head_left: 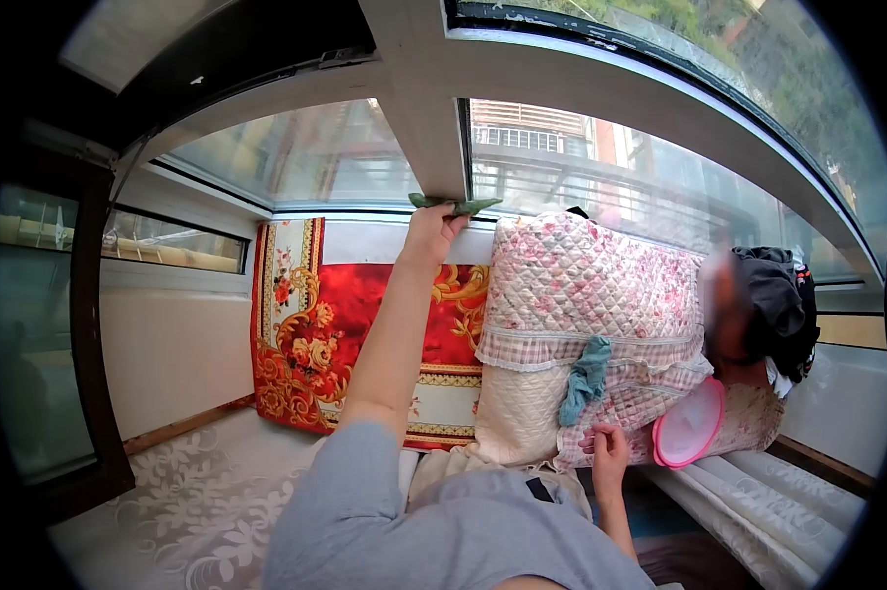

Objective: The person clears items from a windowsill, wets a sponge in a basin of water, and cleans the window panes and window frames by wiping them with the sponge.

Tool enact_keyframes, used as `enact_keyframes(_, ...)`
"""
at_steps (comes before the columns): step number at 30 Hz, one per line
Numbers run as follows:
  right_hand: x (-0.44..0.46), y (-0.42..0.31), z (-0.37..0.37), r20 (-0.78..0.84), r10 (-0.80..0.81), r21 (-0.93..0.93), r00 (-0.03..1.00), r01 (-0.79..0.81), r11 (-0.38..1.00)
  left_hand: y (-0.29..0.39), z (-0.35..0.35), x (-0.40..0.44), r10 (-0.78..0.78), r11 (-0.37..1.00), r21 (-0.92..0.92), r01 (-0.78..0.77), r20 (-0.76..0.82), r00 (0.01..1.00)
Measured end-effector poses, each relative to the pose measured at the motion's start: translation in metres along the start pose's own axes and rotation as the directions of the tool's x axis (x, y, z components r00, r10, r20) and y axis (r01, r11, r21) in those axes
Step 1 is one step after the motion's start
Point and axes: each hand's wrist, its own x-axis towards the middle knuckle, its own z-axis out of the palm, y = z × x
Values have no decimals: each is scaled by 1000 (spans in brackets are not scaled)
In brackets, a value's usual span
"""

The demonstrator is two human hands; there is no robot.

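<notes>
Left of the quilted cover [596, 280], the left hand [436, 234] pinches a green cloth [481, 206], its middle hidden by fingers. Near the cover's lower part, below a teal cloth [586, 379], the right hand [609, 447] is loosely curled; contact unclear. Right, blur hides something beside dark clothes [778, 305].

At nine o'clock, a red cover [358, 295] carries gold scrolls and blossoms; at twelve, a cloth [478, 206] is dark green. Toward three, a whitish quilt [601, 265] shows pink florals above a checked frill, with a teal rag [586, 382] and pink basin [690, 423] toward four. The shirt [493, 521] at six is grey.
</notes>
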Motion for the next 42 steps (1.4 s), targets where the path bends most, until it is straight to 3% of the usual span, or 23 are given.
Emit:
enact_keyframes(1,2,-3,2,12,-11,7,1000,11,1000,10,25,-27,84,995,-65,-80,54,995)
enact_keyframes(4,1,-16,10,-3,0,51,1000,0,999,-9,6,7,45,987,-158,-40,32,998)
enact_keyframes(8,-11,-10,1,-46,23,-4,999,-23,1000,-74,-45,85,-23,936,-344,-73,-268,963)
enact_keyframes(11,-21,1,-10,-110,46,6,993,-46,999,-93,-71,123,-189,902,-430,37,-318,929)
enact_keyframes(15,-19,0,-13,-108,55,52,993,-50,997,-69,-55,105,-156,909,-407,85,-143,977)
enact_keyframes(18,-11,1,-8,-65,19,76,998,-14,997,-16,-6,30,-87,893,-447,52,-59,994)
enact_keyframes(20,-3,-2,-4,-22,-47,65,999,48,997,26,20,-16,-27,929,-367,48,63,998)
enact_keyframes(22,-3,-8,2,11,-60,79,998,59,995,62,41,-54,73,989,-136,-60,97,993)
enact_keyframes(24,-4,-12,3,29,-82,86,996,80,993,89,63,-85,138,990,-49,-133,147,979)
enact_keyframes(31,-15,0,-14,14,-191,118,981,188,975,157,134,-171,385,908,7,-419,382,840)
enact_keyframes(35,-17,9,-24,-35,-218,139,975,220,965,162,153,-192,480,813,166,-558,353,803)
enact_keyframes(39,-21,7,-28,-58,-220,154,974,226,962,185,193,-218,734,545,193,-816,359,576)
enact_keyframes(41,-13,23,-32,-76,-235,181,969,245,952,197,216,-225,798,380,164,-910,440,412)
enact_keyframes(42,-6,30,-30,-84,-243,206,966,255,945,206,225,-216,800,261,100,-960,534,273)
